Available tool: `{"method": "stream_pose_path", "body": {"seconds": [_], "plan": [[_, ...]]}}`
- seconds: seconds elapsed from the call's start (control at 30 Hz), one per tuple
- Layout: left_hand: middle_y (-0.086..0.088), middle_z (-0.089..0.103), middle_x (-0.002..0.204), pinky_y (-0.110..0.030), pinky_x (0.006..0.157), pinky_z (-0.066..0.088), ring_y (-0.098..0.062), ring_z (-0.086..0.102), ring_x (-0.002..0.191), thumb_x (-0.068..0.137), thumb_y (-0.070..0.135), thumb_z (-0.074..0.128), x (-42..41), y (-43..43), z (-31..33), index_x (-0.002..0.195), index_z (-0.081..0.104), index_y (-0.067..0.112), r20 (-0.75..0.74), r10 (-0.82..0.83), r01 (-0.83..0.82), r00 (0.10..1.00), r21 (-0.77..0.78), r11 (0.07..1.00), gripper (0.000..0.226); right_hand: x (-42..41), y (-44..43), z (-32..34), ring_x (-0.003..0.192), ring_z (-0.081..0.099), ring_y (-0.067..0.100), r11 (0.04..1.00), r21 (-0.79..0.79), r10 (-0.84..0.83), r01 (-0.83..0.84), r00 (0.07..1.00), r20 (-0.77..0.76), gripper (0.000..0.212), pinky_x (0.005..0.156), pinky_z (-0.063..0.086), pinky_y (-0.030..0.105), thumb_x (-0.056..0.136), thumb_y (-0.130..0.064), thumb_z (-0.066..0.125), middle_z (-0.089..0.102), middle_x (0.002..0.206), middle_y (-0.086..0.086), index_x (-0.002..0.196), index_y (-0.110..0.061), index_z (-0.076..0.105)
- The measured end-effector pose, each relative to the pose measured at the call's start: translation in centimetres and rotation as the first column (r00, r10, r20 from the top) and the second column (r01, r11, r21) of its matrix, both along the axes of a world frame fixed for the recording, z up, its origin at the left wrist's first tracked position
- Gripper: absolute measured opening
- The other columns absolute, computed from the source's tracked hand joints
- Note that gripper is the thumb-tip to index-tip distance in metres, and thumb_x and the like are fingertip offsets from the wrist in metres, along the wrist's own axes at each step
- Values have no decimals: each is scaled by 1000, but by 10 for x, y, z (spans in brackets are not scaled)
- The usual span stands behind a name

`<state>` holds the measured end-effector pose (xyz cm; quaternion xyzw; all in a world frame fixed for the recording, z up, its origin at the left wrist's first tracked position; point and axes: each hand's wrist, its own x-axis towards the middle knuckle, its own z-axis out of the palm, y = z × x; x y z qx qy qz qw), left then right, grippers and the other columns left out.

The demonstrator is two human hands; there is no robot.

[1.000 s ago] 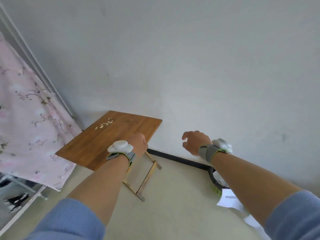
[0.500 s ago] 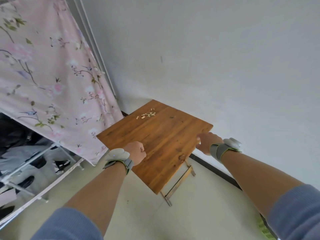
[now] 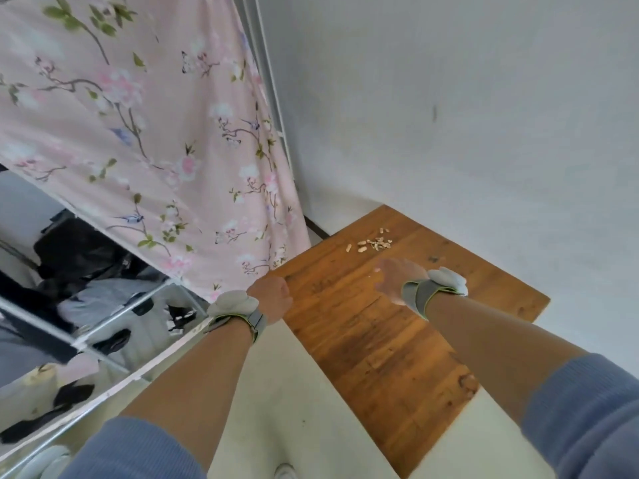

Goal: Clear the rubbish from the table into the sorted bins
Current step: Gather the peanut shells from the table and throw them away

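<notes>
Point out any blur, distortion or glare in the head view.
Head view: right hand smeared, fingers unreadable; left hand and peanut shells fairly sharp; wide-angle lens bows the white rack poles; light soft and even, no glare on the table.

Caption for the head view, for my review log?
Right hand hovers over the wooden table near scattered peanut shells; left hand fisted beside it.

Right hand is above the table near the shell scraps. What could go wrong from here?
The peanut shells are small loose bits near the far edge of the table; a sweep by the right hand could push some off. No bin is in view, so carried bits may drop on the way.
</notes>
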<state>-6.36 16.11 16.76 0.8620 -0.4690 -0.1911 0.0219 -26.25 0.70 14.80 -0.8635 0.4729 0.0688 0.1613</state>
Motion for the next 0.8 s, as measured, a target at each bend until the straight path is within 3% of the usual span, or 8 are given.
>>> {"method": "stream_pose_path", "body": {"seconds": [0.1, 0.17, 0.3, 0.43, 0.57, 0.7, 0.8], "plan": [[-2, 58, 102, -29, 79, 46, -25, 58, 90, 91, 20, 51, 58, -30, -8, 100, 62, 20, 18, -50, 50, 999, 11, 999, 14, 47, -20, -13, 106, 63, 25, 997, 19, -75, 75, 997, 4, 44, 76, 52, 32, 95, -27, 54, 61, 128, 2, 139, -28, 49], [1, 47, 95, -26, 74, 39, -23, 47, 82, 91, 18, 50, 98, -55, -14, 89, 52, 23, 37, -114, 112, 993, 45, 993, 6, 81, -32, -19, 101, 64, 25, 989, 49, -137, 137, 991, -8, 44, 73, 53, 32, 96, -27, 55, 62, 125, 2, 139, -27, 49], [1, 47, 96, -25, 71, 42, -20, 47, 84, 92, 21, 49, 143, -102, -15, 78, 45, 27, 26, -202, 200, 979, 57, 978, 17, 121, -47, -21, 104, 63, 25, 975, 67, -211, 210, 977, 17, 43, 75, 52, 32, 96, -24, 54, 62, 125, 3, 139, -28, 49], [-2, 62, 103, -30, 85, 49, -22, 61, 95, 91, 22, 50, 155, -153, -23, 98, 62, 20, 14, -244, 244, 970, -3, 970, 14, 130, -70, -19, 104, 64, 24, 950, 51, -308, 307, 951, 12, 44, 78, 52, 31, 93, -26, 55, 63, 124, 0, 137, -31, 52], [-2, 61, 94, -34, 86, 52, -22, 60, 85, 87, 24, 52, 160, -200, -35, 86, 58, 23, -30, -325, 326, 945, 26, 945, 6, 118, -107, -25, 110, 62, 25, 906, 63, -416, 420, 907, -60, 43, 86, 52, 33, 95, -33, 55, 62, 127, 0, 137, -31, 51], [-5, 63, 110, -34, 91, 53, -26, 63, 104, 93, 26, 51, 174, -245, -53, 122, 60, 11, -79, -372, 377, 925, 55, 924, 33, 113, -151, -54, 116, 59, 24, 867, 76, -481, 493, 867, -131, 41, 88, 49, 33, 97, -33, 54, 58, 134, 1, 138, -28, 51], [-8, 62, 121, -33, 92, 52, -26, 62, 107, 95, 26, 49, 189, -278, -68, 127, 57, 11, -76, -390, 396, 918, 104, 912, 37, 125, -185, -79, 118, 58, 24, 856, 107, -487, 505, 859, -158, 43, 88, 49, 32, 97, -35, 56, 58, 134, 2, 138, -26, 52]]}}
